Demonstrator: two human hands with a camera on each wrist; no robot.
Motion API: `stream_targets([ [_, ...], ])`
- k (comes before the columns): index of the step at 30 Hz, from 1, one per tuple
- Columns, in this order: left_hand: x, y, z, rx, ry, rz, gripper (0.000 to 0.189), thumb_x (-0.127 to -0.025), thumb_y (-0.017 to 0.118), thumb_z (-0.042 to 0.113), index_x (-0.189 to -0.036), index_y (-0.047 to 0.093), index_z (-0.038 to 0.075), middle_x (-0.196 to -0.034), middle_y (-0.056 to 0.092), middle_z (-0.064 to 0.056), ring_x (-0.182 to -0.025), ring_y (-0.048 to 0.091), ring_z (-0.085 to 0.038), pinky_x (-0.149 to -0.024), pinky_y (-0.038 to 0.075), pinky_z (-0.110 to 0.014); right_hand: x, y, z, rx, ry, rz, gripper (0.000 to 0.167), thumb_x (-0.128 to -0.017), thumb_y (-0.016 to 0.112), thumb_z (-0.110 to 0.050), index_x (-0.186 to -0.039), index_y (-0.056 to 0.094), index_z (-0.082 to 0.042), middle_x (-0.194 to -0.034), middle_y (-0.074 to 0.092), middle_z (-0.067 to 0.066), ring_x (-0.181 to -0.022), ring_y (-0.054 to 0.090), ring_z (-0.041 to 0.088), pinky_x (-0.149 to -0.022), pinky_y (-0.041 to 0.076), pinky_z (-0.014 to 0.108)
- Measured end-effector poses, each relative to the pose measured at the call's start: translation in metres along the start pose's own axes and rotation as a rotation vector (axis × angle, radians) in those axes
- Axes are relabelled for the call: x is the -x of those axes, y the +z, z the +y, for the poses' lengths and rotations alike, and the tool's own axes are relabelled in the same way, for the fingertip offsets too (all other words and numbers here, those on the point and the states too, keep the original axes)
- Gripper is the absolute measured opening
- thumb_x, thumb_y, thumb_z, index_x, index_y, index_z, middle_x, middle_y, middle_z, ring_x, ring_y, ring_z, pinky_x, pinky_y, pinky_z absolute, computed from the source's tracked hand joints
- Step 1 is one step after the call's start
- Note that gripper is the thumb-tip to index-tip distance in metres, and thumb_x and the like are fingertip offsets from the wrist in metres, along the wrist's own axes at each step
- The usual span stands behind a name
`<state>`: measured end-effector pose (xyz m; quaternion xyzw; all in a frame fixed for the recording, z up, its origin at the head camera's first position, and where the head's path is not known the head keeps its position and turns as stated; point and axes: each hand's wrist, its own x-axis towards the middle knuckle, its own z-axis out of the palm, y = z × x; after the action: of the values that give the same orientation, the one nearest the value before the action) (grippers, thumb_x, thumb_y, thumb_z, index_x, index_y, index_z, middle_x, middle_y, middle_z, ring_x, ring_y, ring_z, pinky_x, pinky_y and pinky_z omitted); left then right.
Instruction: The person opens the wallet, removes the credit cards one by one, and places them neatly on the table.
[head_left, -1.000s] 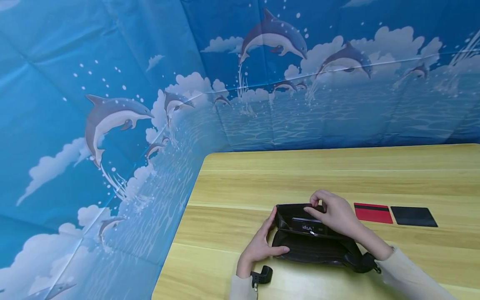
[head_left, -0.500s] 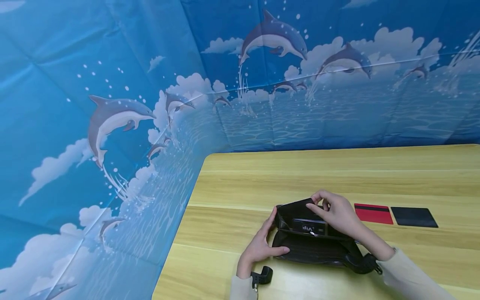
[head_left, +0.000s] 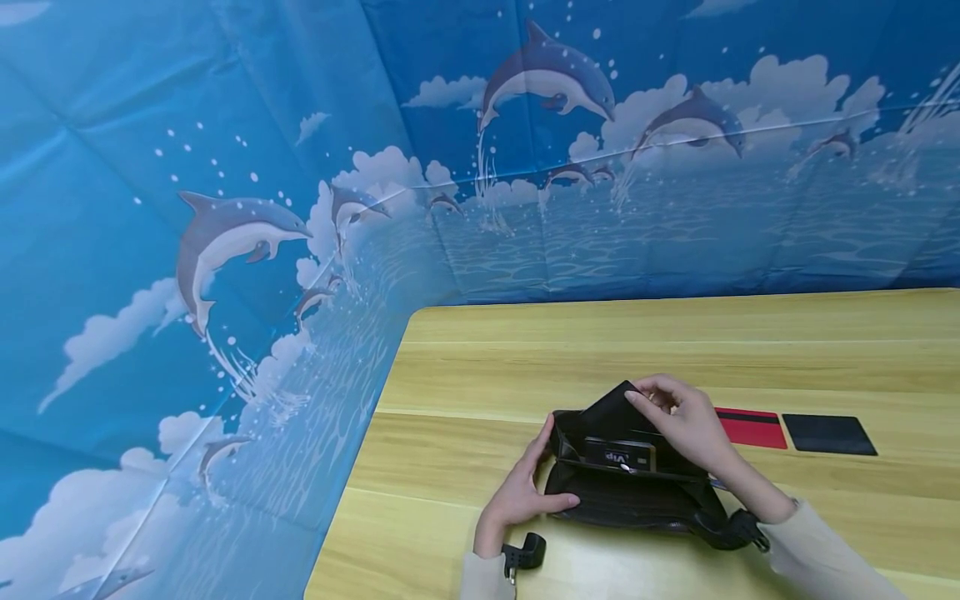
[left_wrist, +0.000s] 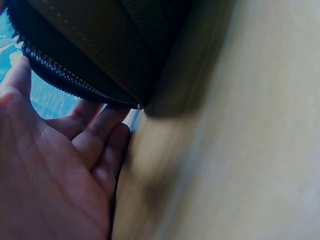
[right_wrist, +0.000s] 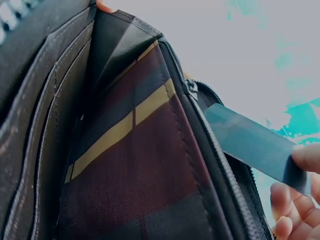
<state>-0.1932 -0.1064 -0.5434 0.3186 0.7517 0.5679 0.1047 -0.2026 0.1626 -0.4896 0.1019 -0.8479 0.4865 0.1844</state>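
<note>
A black zip-around wallet (head_left: 626,502) lies spread on the table. My left hand (head_left: 521,493) holds its left end, thumb on the near panel and fingers round the zipped edge (left_wrist: 75,82). With thumb and fingertips my right hand (head_left: 688,423) pinches a black card (head_left: 613,410), which sticks up tilted from the far compartment. The right wrist view shows this card (right_wrist: 252,142) projecting past a zipped divider with a striped lining (right_wrist: 135,165). Inside the wallet, a dark card marked "Vip" (head_left: 617,455) shows above the middle divider.
On the wooden table (head_left: 525,358), right of the wallet, a red card (head_left: 753,429) with a dark stripe lies beside a black card (head_left: 829,435). Blue dolphin-print sheeting (head_left: 525,233) borders the table's back and left. A black wrist device (head_left: 525,550) is on the left wrist.
My right hand has moved up and slightly right, drawing the black card farther out of the wallet at a tilt. The left hand and the wallet stay nearly still.
</note>
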Motion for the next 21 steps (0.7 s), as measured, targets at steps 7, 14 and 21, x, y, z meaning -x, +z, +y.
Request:
stream_targets([
  [7, 0.0, 0.0, 0.0, 0.017, -0.02, -0.002, 0.106, -0.075, 0.078, 0.001, -0.154, 0.01, 0.018, -0.155, 0.016, -0.004, -0.14, 0.018, -0.021, -0.111, 0.019, -0.035, 0.001, -0.008, 0.003, -0.147, 0.059, 0.019, 0.019, -0.094, 0.062, -0.018, -0.107, 0.062, -0.003, -0.079, 0.063, 0.008, -0.058, 0.062, 0.016, -0.053, 0.049, 0.024],
  [14, 0.001, 0.0, 0.0, 0.015, -0.032, -0.002, 0.105, -0.076, 0.078, 0.002, -0.154, 0.009, 0.017, -0.155, 0.016, -0.004, -0.14, 0.017, -0.021, -0.111, 0.018, -0.034, 0.003, -0.012, 0.018, -0.325, 0.095, 0.068, 0.024, -0.095, 0.06, -0.014, -0.115, 0.058, -0.001, -0.083, 0.065, 0.011, -0.059, 0.067, 0.023, -0.054, 0.053, 0.026],
  [21, 0.001, 0.0, 0.001, 0.021, -0.049, 0.002, 0.105, -0.076, 0.078, 0.003, -0.154, 0.009, 0.019, -0.156, 0.015, -0.004, -0.14, 0.017, -0.02, -0.111, 0.017, -0.033, 0.004, -0.031, 0.019, -0.512, 0.156, 0.099, 0.03, -0.09, 0.064, -0.004, -0.118, 0.055, 0.003, -0.084, 0.067, 0.01, -0.063, 0.067, 0.019, -0.057, 0.054, 0.026],
])
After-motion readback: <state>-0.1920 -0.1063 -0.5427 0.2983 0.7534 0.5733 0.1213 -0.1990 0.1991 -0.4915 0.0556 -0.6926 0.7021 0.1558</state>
